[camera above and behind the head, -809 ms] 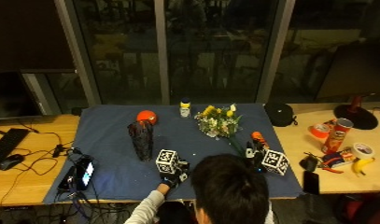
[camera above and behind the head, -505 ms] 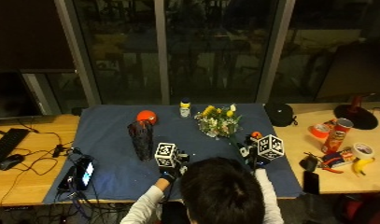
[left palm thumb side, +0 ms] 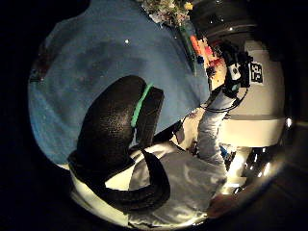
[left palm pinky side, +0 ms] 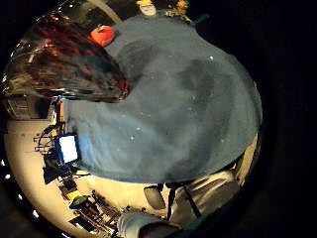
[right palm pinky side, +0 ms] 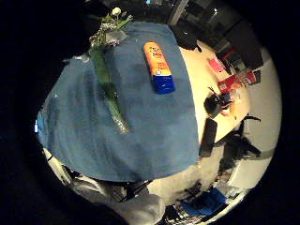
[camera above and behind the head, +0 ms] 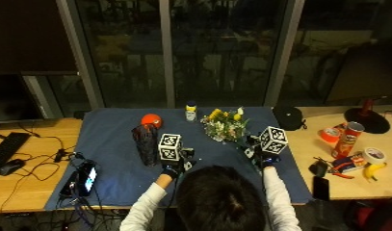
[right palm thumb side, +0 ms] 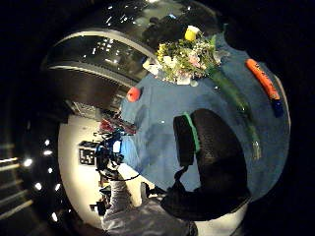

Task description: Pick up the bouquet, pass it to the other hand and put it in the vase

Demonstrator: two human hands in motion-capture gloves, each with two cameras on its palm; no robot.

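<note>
The bouquet (camera above and behind the head: 225, 126) lies on the blue cloth (camera above and behind the head: 112, 144), flowers toward the window and its green wrapped stems (right palm pinky side: 108, 89) toward the person. A dark vase (camera above and behind the head: 146, 144) stands upright left of it. My left hand (camera above and behind the head: 168, 170) hovers just right of the vase (left palm pinky side: 64, 59), with its thumb (left palm thumb side: 120, 139) relaxed and nothing in it. My right hand (camera above and behind the head: 266, 161) hangs over the cloth beside the stems (right palm thumb side: 236, 103); its thumb (right palm thumb side: 211, 162) is loose and it holds nothing. The marker cubes hide most of both hands from above.
An orange tube (right palm pinky side: 158, 65) lies on the cloth right of the stems. A red ball (camera above and behind the head: 151, 120) and a small bottle (camera above and behind the head: 191, 111) sit near the far edge. A phone (camera above and behind the head: 86, 175) with cables lies front left. A can (camera above and behind the head: 351, 137), tape and a banana lie off the cloth, right.
Both hands have moved forward, away from the person: the left one up beside the vase, the right one toward the bouquet's stems. Nothing on the table has moved.
</note>
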